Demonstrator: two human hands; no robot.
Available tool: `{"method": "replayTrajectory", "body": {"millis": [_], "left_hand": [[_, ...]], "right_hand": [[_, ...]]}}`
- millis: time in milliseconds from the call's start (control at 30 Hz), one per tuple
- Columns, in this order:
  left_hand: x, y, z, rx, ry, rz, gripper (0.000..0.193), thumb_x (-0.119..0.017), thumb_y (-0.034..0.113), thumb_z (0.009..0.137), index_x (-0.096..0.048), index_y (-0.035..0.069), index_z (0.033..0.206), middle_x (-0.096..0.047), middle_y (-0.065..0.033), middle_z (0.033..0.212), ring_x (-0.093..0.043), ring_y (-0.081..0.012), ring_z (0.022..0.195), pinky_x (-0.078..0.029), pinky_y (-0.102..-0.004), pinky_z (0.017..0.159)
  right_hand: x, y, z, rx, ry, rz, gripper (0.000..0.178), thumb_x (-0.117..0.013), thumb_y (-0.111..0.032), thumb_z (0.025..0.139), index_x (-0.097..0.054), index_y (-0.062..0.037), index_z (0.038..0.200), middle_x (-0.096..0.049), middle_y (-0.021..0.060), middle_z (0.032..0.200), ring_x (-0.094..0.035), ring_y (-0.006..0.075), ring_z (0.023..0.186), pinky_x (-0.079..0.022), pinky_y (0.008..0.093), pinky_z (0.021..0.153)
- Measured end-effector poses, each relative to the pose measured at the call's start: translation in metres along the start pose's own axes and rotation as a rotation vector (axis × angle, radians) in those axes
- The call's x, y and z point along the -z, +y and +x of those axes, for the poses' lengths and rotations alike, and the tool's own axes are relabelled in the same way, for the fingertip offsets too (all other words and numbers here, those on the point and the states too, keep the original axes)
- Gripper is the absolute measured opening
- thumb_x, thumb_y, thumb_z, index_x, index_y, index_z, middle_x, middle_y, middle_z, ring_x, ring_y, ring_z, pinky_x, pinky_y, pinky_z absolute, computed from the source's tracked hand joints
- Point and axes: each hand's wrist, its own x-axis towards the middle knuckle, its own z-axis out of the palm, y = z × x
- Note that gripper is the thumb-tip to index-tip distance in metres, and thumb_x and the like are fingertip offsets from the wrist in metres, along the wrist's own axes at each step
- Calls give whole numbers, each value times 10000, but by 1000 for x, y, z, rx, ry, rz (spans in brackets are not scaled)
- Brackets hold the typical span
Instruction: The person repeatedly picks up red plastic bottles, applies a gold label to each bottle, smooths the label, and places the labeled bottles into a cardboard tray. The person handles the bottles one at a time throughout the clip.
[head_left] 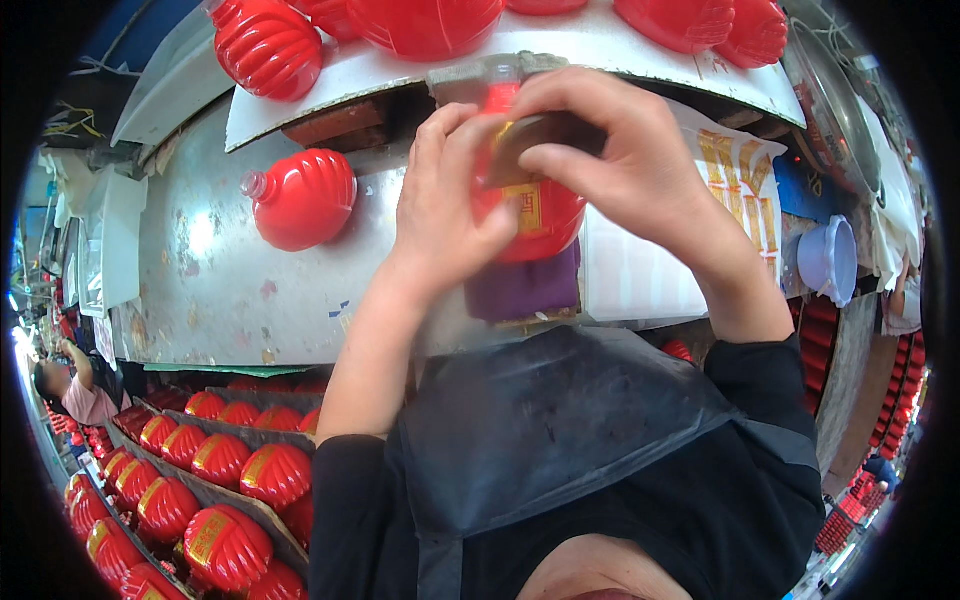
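Note:
A red bottle [555, 225] with a clear neck and a gold label [522, 208] rests on a purple cloth pad [525, 290] in front of me. My left hand [445, 205] is closed around its left side, thumb near the label. In my right hand [620, 150] is a dark brown, flat, rounded piece [560, 140], pinched between thumb and fingers and lying against the upper part of the bottle. Its exact kind I cannot make out. A second red bottle [312, 200], ribbed and with no label in sight, lies on the metal table [240, 300] to the left.
A white sheet of gold labels [735, 185] lies right of the pad. Several red bottles [430, 25] stand on a white board [580, 50] at the back. Labelled bottles [228, 545] fill racks at lower left. A pale purple bucket [828, 260] is far right; another person [85, 395] is far left.

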Motion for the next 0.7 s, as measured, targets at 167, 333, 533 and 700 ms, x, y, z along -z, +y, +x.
{"method": "replayTrajectory", "body": {"millis": [167, 333, 533, 700], "left_hand": [[-5, -6, -14, 4, 79, -4, 682, -712, 233, 852, -469, 13, 1450, -474, -227, 1472, -485, -396, 1362, -417, -475, 1144], [-19, -9, -28, 160, 230, -402, 548, -577, 219, 953, -479, -24, 1434, -490, -207, 1479, -485, -339, 1376, -363, -436, 1187], [-22, -3, -33, 172, 246, -324, 536, -594, 210, 958, -482, -26, 1427, -479, -210, 1487, -470, -340, 1393, -359, -438, 1190], [-22, -1, -31, 131, 235, -253, 536, -618, 188, 951, -482, -23, 1424, -470, -215, 1495, -463, -347, 1403, -354, -436, 1192]], "right_hand": [[-7, 2, -3, 248, 197, -481, 183, -742, -76, 813, -705, -57, 991, -740, 97, 969, -728, 310, 903, -581, 397, 765], [-30, -21, -50, 632, 63, -318, 174, -739, -58, 761, -757, -70, 934, -753, 96, 1025, -743, 260, 922, -593, 351, 762], [-26, -8, -72, 347, 232, -189, 261, -805, 39, 712, -728, -68, 937, -774, 86, 955, -754, 257, 882, -564, 358, 750], [-34, -11, -79, 494, 148, -333, 234, -805, -22, 683, -745, -85, 900, -759, 64, 1017, -730, 243, 940, -551, 365, 799]]}}
